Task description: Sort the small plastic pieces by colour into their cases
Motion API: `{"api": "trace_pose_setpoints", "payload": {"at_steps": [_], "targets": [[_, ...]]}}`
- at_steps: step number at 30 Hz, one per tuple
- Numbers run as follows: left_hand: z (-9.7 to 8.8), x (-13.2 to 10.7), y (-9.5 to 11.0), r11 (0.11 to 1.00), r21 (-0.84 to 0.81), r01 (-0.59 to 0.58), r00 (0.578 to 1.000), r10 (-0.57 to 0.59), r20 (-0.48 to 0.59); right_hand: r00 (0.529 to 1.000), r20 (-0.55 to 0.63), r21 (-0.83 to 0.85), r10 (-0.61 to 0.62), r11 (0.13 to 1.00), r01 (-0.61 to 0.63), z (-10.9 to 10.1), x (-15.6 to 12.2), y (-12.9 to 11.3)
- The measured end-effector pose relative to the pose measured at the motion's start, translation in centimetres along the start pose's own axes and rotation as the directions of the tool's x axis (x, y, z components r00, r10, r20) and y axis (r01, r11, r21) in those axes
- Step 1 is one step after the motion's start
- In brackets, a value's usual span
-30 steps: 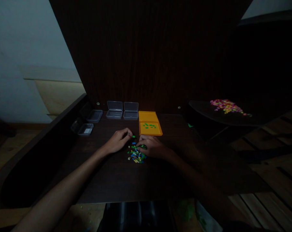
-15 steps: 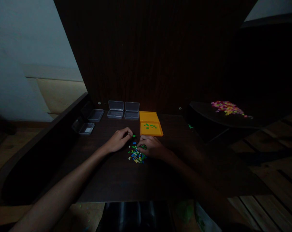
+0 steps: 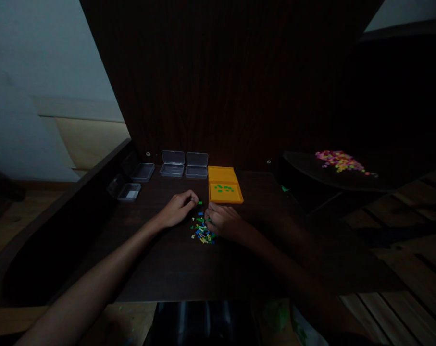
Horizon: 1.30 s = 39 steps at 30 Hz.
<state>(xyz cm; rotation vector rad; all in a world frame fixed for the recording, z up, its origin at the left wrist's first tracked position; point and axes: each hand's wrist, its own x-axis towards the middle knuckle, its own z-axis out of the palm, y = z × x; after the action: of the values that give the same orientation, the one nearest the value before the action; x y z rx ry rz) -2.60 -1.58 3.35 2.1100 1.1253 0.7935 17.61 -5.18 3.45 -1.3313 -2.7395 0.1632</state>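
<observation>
A small heap of tiny coloured bricks [image 3: 202,231], green, blue and yellow, lies in the middle of the dark table [image 3: 174,269]. My left hand [image 3: 177,209] rests curled at the heap's left edge, fingers closed; what they hold is too small to make out. My right hand [image 3: 223,220] lies on the heap's right side, fingers bent down onto the bricks, pinching at green pieces. Just beyond my hands sits an open orange box [image 3: 224,190] holding several green bricks.
Two clear plastic boxes [image 3: 183,165] stand open at the back, two more [image 3: 135,181] to the left by the raised table rim. A pile of pink and yellow pieces [image 3: 338,160] lies on a dark surface to the right. A dark wooden panel rises behind.
My right hand has shifted slightly toward the heap's near side, fingers curling tighter over the bricks. My left hand has stayed put.
</observation>
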Motion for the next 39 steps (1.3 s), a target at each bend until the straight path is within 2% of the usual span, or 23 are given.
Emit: {"api": "trace_pose_setpoints", "payload": {"at_steps": [9, 12, 15, 18, 22, 25, 28, 32, 39], "targets": [[0.1, 0.0, -0.3, 1.000, -0.008, 0.000, 1.000, 0.000, -0.004, 0.998, -0.051, -0.028, -0.022, 0.999, 0.021, 1.5, 0.1, 0.4], [0.1, 0.0, -0.1, 1.000, -0.011, -0.003, 1.000, 0.003, -0.009, 1.000, -0.024, -0.006, -0.016, 1.000, 0.015, 0.8, 0.3, 0.5], [0.0, 0.0, 0.0, 1.000, -0.007, 0.003, 1.000, -0.003, -0.010, 1.000, -0.007, 0.028, 0.012, 1.000, -0.012, -0.6, 0.5, 1.0], [-0.1, 0.0, 0.0, 1.000, -0.008, 0.008, 1.000, -0.008, -0.005, 0.997, -0.021, 0.020, 0.071, 0.997, -0.070, -2.3, 0.6, 2.7], [-0.2, -0.1, -0.1, 1.000, -0.001, 0.010, 1.000, -0.010, -0.007, 0.977, -0.077, 0.014, 0.198, 0.980, -0.197, -3.8, 0.6, 6.6], [-0.1, -0.1, 0.0, 1.000, 0.012, 0.009, 1.000, -0.009, -0.008, 0.957, -0.110, 0.037, 0.269, 0.963, -0.266, -3.8, 0.9, 9.5], [0.0, -0.2, 0.1, 1.000, 0.016, 0.006, 1.000, -0.006, -0.018, 0.947, -0.117, 0.032, 0.299, 0.954, -0.297, -3.3, 1.6, 11.3], [0.1, -0.2, 0.1, 1.000, 0.008, -0.007, 1.000, 0.007, -0.021, 0.943, -0.112, 0.005, 0.314, 0.949, -0.315, -2.3, 2.4, 12.2], [0.2, -0.2, -0.1, 1.000, 0.007, -0.022, 0.999, 0.022, -0.031, 0.924, -0.111, -0.040, 0.366, 0.927, -0.372, -1.4, 2.6, 12.5]]}}
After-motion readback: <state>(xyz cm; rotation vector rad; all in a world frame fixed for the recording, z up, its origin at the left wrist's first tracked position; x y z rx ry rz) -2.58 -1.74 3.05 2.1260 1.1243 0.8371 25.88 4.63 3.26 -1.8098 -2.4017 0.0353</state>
